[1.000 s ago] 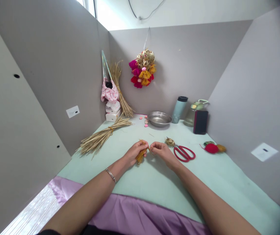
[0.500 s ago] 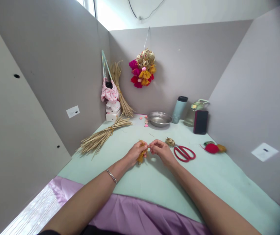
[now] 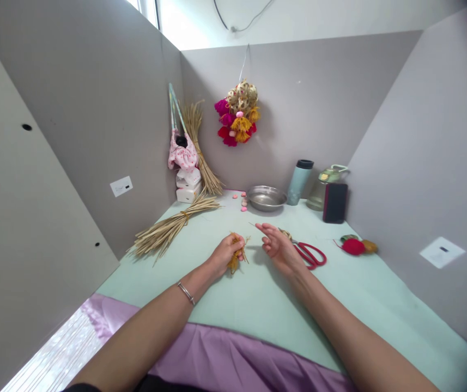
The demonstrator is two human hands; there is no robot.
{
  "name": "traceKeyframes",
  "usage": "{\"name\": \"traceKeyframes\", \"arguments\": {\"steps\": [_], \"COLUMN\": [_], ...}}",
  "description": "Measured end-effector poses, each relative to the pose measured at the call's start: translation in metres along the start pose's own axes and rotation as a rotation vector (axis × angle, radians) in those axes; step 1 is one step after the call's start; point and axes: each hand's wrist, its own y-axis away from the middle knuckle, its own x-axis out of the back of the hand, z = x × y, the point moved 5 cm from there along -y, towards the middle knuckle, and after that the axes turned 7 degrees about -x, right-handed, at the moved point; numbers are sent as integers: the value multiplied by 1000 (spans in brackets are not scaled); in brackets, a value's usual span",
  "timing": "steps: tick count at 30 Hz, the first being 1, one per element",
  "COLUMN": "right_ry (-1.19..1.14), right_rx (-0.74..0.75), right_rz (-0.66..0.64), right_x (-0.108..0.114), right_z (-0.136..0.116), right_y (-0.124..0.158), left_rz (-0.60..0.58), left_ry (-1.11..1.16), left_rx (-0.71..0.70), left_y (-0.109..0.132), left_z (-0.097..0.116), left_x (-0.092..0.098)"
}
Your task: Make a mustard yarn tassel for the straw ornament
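Observation:
Bunched yellow yarn (image 3: 234,263) is gripped in my left hand (image 3: 225,255), with loose strands sticking out on its right side. My right hand (image 3: 279,247) is apart from it, fingers extended and no object between them. A thin needle-like piece (image 3: 252,224) lies by its fingertips; whether they touch it is unclear. Partly behind that hand are red-handled scissors (image 3: 311,256) and a small woven straw ball (image 3: 285,233), mostly hidden.
A straw bundle (image 3: 171,226) lies at the left. Toward the back are pink beads (image 3: 243,209), a metal bowl (image 3: 266,199), a tumbler (image 3: 299,183), a green bottle (image 3: 316,196) and a dark phone (image 3: 335,203). Red yarn (image 3: 353,247) lies right.
My right hand has moved away from the yarn to the right, and its pinched fingers have spread. My left hand still holds the yarn, with strands now loose beside it.

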Motion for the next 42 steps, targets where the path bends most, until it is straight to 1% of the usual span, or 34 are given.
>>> {"name": "traceKeyframes", "arguments": {"steps": [3,5,7,10,13,15,18,21,28,32,36,42], "right_ry": [10,55,121,232,302,316,310,293,245,197,168,62], "right_rx": [-8,-39,-77,-111,-106,-93,-81,-75,-62,-68,-100,-90], "right_rz": [69,71,39,-50,-130,-143,-130,-129,-147,-153,-194,-185], "right_x": [13,15,9,-4,-14,-15,-13,-11,-14,-16,-21,-22], "right_z": [0,4,11,18,20,20,19,19,18,16,18,17], "right_y": [-7,-8,-7,-1,3,3,0,-1,2,4,7,6], "left_rz": [5,0,-5,-8,5,29,45,37,-31,1,32,27], "left_ry": [-24,-48,-83,-137,-160,-157,-139,-115,-71,-31,14,18], "left_rx": [-4,-6,-8,-10,-13,-16,-9,5,39,13,-17,-22], "left_y": [1,2,2,3,3,2,2,3,6,3,0,0], "left_z": [1,1,1,-1,-2,-1,0,2,4,3,2,-1], "left_x": [0,-2,-3,-5,-5,-3,-3,-4,-7,-3,1,1]}}
